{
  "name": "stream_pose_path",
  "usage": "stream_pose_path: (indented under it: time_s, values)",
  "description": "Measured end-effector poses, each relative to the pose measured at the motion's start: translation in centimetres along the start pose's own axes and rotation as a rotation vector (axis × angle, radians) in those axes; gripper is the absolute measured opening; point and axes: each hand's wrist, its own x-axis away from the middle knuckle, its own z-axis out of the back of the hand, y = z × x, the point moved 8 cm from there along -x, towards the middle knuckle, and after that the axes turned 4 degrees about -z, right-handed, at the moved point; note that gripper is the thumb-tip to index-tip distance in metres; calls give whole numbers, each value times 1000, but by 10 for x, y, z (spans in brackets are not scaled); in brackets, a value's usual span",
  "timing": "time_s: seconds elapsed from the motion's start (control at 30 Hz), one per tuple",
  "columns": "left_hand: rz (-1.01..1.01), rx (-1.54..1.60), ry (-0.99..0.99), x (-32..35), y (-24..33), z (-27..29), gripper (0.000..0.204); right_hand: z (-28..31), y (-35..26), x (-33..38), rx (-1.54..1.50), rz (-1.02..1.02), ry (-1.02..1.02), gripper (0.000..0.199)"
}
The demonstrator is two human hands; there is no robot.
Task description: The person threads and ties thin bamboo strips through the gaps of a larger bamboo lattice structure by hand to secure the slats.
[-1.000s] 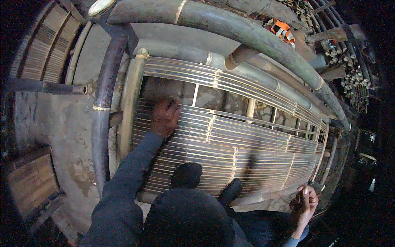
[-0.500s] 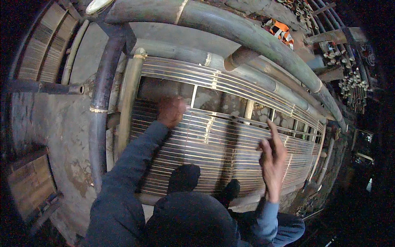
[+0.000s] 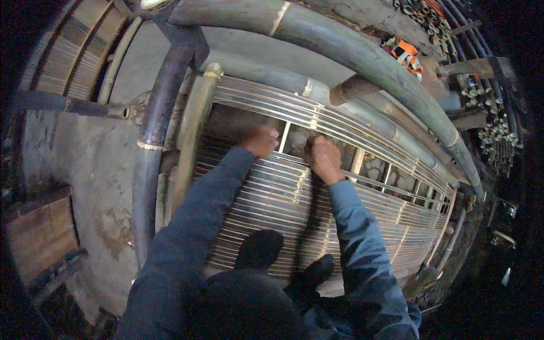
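A long panel of thin bamboo slats [image 3: 255,218] stretches below my arms, with an open gap between two groups of slats. My left hand [image 3: 260,141] is over the gap's near edge, left of a pale crosspiece [image 3: 285,137]. Its fingers are curled and slightly blurred; anything inside them is hidden. To the right of the crosspiece, my right hand [image 3: 324,160] is closed, fingertips turned away over the gap. What it grips, if anything, I cannot make out. Another crosspiece [image 3: 357,161] spans the gap beside the right hand.
A thick bamboo pole [image 3: 323,42] arches across the far side. Upright bamboo posts [image 3: 150,141] frame the left. Bundled bamboo pieces [image 3: 498,130] lie at the far right, near an orange and white item [image 3: 407,55]. My dark-clad feet [image 3: 259,249] rest on the slats.
My right hand has swung left and away from me to the gap, its pointing finger now folded in. The left hand stays beside the crosspiece. The whole view has shifted slightly.
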Motion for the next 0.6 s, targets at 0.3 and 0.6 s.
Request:
stream_pose_path:
  time_s: [0.3, 0.6]
  values:
    - [223, -28, -135, -8, 27, -1, 14, -31, -11, -17, -113, -64, -12, 17]
    - [-144, 513, 130, 19, 76, 67, 20, -10, -32, 30, -1600, -491, -523, 38]
